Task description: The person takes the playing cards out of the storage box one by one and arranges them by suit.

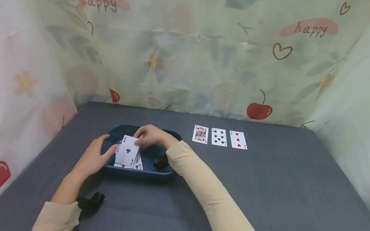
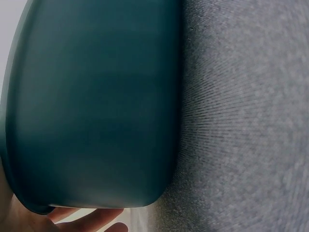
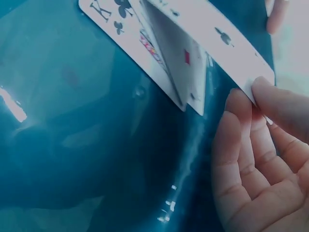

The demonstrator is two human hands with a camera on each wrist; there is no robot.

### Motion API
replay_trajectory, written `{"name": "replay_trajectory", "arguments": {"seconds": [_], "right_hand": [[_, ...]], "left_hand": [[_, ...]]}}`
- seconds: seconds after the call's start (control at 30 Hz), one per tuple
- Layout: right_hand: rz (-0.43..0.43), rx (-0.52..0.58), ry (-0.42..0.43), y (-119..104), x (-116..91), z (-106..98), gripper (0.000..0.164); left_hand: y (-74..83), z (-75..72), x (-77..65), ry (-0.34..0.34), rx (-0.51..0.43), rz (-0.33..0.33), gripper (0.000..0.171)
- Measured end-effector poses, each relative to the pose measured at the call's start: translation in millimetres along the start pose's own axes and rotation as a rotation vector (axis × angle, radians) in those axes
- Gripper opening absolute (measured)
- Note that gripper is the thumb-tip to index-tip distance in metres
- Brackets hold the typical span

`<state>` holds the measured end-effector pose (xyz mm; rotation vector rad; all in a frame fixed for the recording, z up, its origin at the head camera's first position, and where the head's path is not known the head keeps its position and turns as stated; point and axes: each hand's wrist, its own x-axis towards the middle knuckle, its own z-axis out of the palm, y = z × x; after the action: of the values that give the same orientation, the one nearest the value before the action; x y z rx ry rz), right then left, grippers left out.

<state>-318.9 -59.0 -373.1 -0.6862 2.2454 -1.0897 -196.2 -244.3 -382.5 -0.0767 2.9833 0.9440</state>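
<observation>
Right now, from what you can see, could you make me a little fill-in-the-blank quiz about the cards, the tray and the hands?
The person's ____ hand pinches a card.
A row of ____ cards lies on the table.
The rightmost card in that row shows red ____.
In the head view, the tray sits to the ____ of that row.
Missing words: right; three; hearts; left.

Stretches out as a dark grey table (image 1: 281,190). Bears a dark blue tray (image 1: 153,173) touching the left hand (image 1: 91,157) and, to the right of the right hand (image 1: 153,136), three face-up playing cards (image 1: 219,137) in a row.
</observation>
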Motion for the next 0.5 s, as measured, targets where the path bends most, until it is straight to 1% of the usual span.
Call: {"name": "replay_trajectory", "arguments": {"seconds": [0.13,0.33,0.5], "right_hand": [[-0.014,0.023,0.023,-2.9,-4.2,-6.9,0.021],[-0.041,0.019,0.036,-6.6,-12.5,-18.9,0.021],[-0.071,0.036,0.055,-7.1,-22.7,-30.8,0.023]], "left_hand": [[0.0,-0.8,0.3,0.005,-0.001,0.005,0.073],[-0.7,-1.8,-0.1,0.012,-0.004,0.009,0.076],[0.5,-2.2,-0.7,0.022,0.000,0.008,0.077]]}}
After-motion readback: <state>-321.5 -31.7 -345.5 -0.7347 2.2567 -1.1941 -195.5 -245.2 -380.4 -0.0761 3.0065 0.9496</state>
